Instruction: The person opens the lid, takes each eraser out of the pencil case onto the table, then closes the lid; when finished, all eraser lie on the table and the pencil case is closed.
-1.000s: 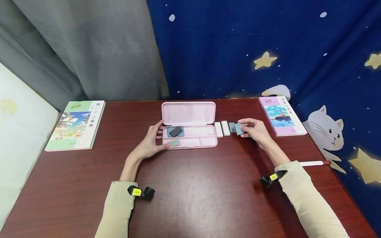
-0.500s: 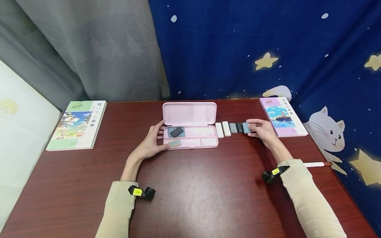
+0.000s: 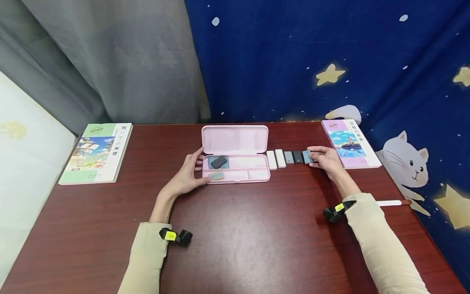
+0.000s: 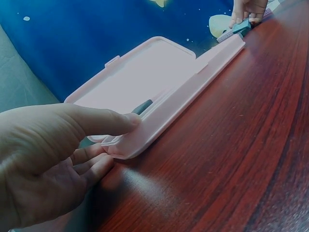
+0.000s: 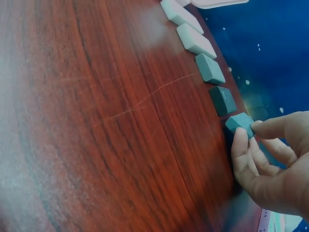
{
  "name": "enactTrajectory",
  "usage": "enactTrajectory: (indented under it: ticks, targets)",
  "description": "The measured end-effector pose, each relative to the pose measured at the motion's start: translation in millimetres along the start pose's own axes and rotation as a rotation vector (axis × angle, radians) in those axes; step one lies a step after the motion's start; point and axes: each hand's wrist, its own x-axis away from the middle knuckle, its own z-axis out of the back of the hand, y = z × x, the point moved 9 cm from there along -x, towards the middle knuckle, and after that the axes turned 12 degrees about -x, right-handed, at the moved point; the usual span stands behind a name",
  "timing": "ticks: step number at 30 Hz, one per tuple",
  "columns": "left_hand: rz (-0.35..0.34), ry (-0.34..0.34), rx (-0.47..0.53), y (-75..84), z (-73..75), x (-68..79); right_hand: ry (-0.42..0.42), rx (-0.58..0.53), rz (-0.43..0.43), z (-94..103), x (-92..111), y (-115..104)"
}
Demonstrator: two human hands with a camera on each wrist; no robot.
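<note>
A pink pencil case lies with its lid raised at the middle of the table. Inside it are a black eraser on a blue-grey piece and a pale green-and-tan eraser. My left hand holds the case's left end, thumb at the front rim and fingers behind the corner. To the right, my right hand pinches a blue eraser at the end of a row. Two white erasers, a grey-blue eraser and a dark eraser make up the rest of that row.
A green-covered book lies at the table's left. Close beyond the right hand is a purple-covered book. A white pen with a brown end sits by the right sleeve. Curtains hang behind the table's back edge.
My right hand has moved right with the blue eraser, uncovering the dark eraser, and set it at the row's end. The left hand has stayed on the pencil case.
</note>
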Motion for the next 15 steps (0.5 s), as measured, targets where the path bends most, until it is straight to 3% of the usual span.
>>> enactTrajectory:
  ticks: [7,15]
  targets:
    - [0.004,-0.002,-0.006,-0.3,-0.2,-0.5,0.041,0.046,0.02,1.9,-4,0]
    - [0.001,-0.002,0.001,-0.3,-0.5,-0.6,0.069,0.208,0.132,-3.1,-3,-10]
